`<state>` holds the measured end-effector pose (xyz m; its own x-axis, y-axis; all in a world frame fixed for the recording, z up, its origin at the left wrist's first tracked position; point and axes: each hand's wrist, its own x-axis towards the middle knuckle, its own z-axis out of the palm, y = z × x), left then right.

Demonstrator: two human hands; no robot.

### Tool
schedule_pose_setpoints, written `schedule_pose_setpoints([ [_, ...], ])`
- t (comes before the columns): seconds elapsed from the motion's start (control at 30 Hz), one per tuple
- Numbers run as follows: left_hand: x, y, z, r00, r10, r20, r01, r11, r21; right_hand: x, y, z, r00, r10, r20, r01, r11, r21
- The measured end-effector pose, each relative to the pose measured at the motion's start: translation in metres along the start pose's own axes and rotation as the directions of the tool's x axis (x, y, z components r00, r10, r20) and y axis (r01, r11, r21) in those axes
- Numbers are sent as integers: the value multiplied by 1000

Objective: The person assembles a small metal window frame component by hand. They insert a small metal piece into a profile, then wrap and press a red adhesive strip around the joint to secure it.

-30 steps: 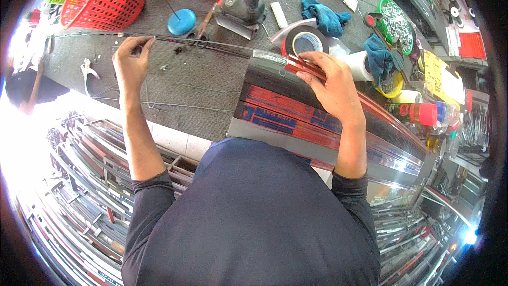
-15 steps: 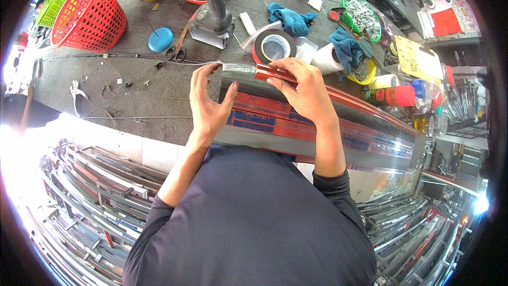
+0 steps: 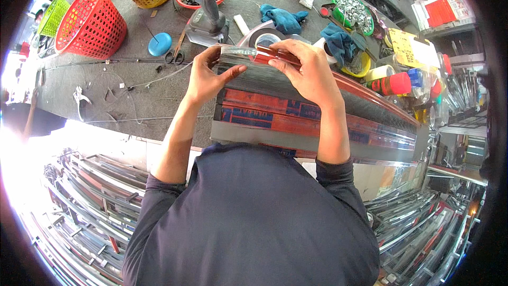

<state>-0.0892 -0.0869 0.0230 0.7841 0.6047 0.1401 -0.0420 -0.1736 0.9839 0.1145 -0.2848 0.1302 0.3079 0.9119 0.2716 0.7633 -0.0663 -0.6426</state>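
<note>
My right hand (image 3: 309, 69) is closed round the near end of a long reddish-brown metal profile (image 3: 365, 91), thumb below and fingers on top. A short silvery, shiny piece (image 3: 238, 51) sticks out of that end toward the left. My left hand (image 3: 207, 77) has its curled fingers at the free end of this piece, while the thumb stretches beneath it. From beside the left hand a thin grey strip (image 3: 153, 80) trails left over the dark workbench (image 3: 174, 95). What the left fingertips press on is partly hidden.
A cordless drill (image 3: 203, 2), scissors (image 3: 176, 53), a blue disc (image 3: 160, 44) and a red basket (image 3: 92, 24) stand beyond my left hand. Tape rolls (image 3: 264, 38), blue cloths (image 3: 283, 18) and a red-capped can (image 3: 389, 83) lie to the right. Wrapped profiles (image 3: 296, 114) lie nearer me.
Both hands have lifted slightly away from me with the profile end and the silvery piece. The grey strip now shows slack, trailing down from the left hand. The view has shifted a little.
</note>
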Motion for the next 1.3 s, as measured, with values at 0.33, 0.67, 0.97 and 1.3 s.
schedule_pose_setpoints([
  [0.33,23,13,-1,990,-72,118,117,895,-430,-11,-3,0,997,-74,3,74,995,-70],
  [0.67,30,36,12,958,-68,278,195,865,-463,-24,-11,7,995,-92,30,93,994,-58],
  [0.97,-5,39,17,984,120,-135,-93,977,191,-28,-8,20,989,-135,-68,129,988,-86],
  [1.3,-103,6,76,872,-465,-154,377,839,-393,-51,-10,80,989,-56,-137,37,990,-137],
])
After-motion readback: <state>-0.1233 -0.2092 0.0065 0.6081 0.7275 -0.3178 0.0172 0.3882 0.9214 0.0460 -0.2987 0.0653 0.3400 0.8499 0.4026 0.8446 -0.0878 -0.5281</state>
